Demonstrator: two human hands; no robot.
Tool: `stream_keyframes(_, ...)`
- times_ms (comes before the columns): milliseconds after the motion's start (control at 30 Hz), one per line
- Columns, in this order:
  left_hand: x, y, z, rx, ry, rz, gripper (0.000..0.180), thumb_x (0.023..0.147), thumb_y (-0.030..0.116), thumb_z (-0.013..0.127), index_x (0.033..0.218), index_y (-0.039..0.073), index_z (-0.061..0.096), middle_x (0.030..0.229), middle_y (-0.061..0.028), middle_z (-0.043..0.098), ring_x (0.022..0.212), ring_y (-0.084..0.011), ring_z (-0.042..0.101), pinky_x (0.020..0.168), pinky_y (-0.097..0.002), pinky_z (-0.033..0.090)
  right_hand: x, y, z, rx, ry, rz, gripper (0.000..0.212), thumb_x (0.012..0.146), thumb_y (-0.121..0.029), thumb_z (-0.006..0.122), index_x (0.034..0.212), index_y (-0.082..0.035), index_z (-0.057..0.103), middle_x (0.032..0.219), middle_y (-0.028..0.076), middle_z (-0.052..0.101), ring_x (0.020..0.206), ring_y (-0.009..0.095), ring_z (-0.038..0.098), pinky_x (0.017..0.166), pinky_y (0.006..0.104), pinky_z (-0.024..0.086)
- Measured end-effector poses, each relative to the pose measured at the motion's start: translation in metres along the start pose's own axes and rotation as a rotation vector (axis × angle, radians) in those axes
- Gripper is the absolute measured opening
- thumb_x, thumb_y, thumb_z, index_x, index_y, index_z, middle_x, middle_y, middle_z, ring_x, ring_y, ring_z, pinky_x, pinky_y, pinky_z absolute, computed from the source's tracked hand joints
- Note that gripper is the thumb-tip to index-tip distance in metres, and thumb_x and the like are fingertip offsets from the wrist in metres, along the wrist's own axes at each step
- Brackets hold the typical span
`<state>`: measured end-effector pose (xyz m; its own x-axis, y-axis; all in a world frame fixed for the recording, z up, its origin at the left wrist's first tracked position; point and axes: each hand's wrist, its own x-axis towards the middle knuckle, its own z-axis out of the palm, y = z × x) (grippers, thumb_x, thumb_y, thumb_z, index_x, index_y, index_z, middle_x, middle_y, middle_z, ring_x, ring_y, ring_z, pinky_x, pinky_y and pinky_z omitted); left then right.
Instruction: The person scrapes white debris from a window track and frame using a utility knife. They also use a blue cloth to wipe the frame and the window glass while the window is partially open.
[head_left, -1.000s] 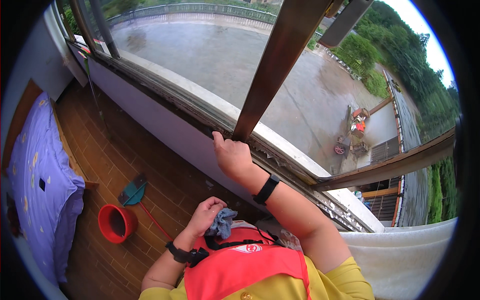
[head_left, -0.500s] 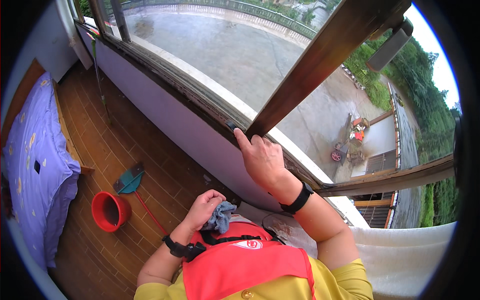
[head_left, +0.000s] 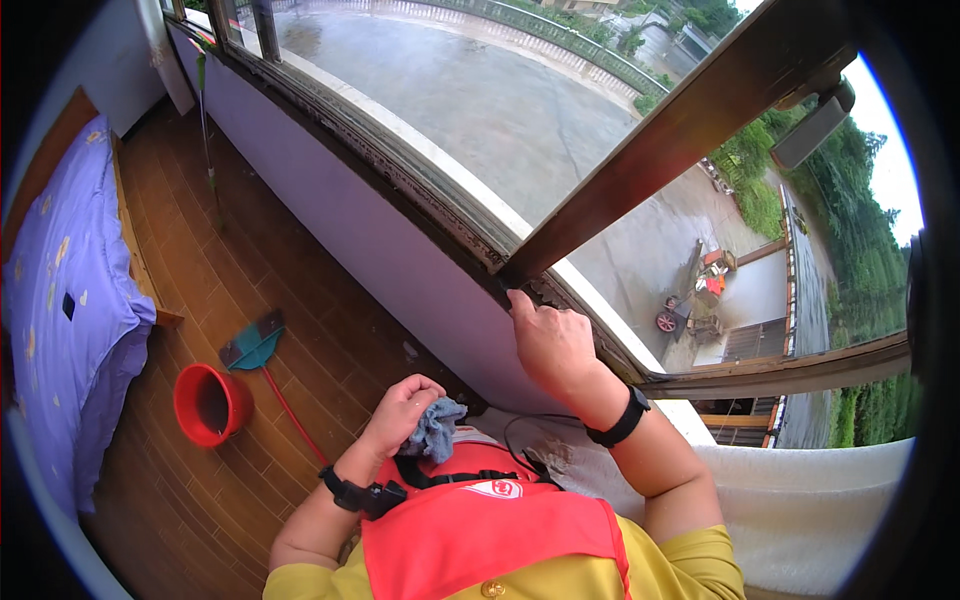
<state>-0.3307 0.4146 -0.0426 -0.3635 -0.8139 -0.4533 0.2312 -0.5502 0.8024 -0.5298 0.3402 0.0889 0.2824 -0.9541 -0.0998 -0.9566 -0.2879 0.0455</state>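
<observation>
My left hand (head_left: 402,418) is closed around a crumpled blue-grey cloth (head_left: 436,430), held close in front of the red apron (head_left: 490,525). My right hand (head_left: 556,348) is at the inner edge of the window sill track (head_left: 440,205), just below the foot of the brown window frame post (head_left: 650,140). Its fingers are curled, with the index finger and thumb toward the sill. Whatever lies under those fingers is hidden, apart from a trace of something dark at the fingertip.
To the left, a red bucket (head_left: 212,405) and a teal dustpan (head_left: 255,342) with a red handle stand on the brown floor (head_left: 290,290). Beyond them is a bed with a purple cover (head_left: 75,300). A white curtain (head_left: 800,510) hangs at the right below another frame bar (head_left: 790,375).
My right hand has moved right and nearer along the sill; its index finger is now more curled, and the small dark thing at its tip is mostly hidden. My left hand still holds the cloth.
</observation>
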Motion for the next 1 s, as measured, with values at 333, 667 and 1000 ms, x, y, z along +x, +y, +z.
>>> stream_keyframes(333,0.035,0.042,0.003,0.295,0.165,0.282,0.016,0.088,0.012,0.058,0.1,0.002,0.062,0.075,-0.0012,0.062,0.072,-0.0075,0.055,0.066,-0.0244,0.045,-0.014,0.008,-0.018,-0.054,-0.247,0.114,0.025,0.087,-0.014,0.046,0.108,-0.003,0.056,0.072,0.019,0.065,0.069,0.034,0.066,0.061,0.043,0.052)
stream_keyframes(667,0.114,0.111,0.06,0.97,0.478,0.623,0.018,0.082,0.023,0.063,0.089,0.007,0.065,0.066,-0.0136,0.063,0.067,-0.0342,0.063,0.063,-0.041,0.049,-0.061,0.026,-0.02,0.284,0.208,0.067,0.023,0.088,-0.019,0.054,0.11,-0.01,0.059,0.069,0.014,0.064,0.062,0.032,0.063,0.055,0.0422,0.049)
stream_keyframes(1000,0.052,0.06,0.028,1.182,-0.211,0.224,0.03,0.081,0.034,0.064,0.091,0.006,0.07,0.073,-0.0158,0.066,0.07,-0.0299,0.064,0.068,-0.0359,0.05,-0.058,0.042,0.004,0.251,0.262,0.121,0.025,0.087,-0.015,0.056,0.112,-0.013,0.059,0.07,0.012,0.061,0.064,0.031,0.061,0.055,0.0415,0.047)
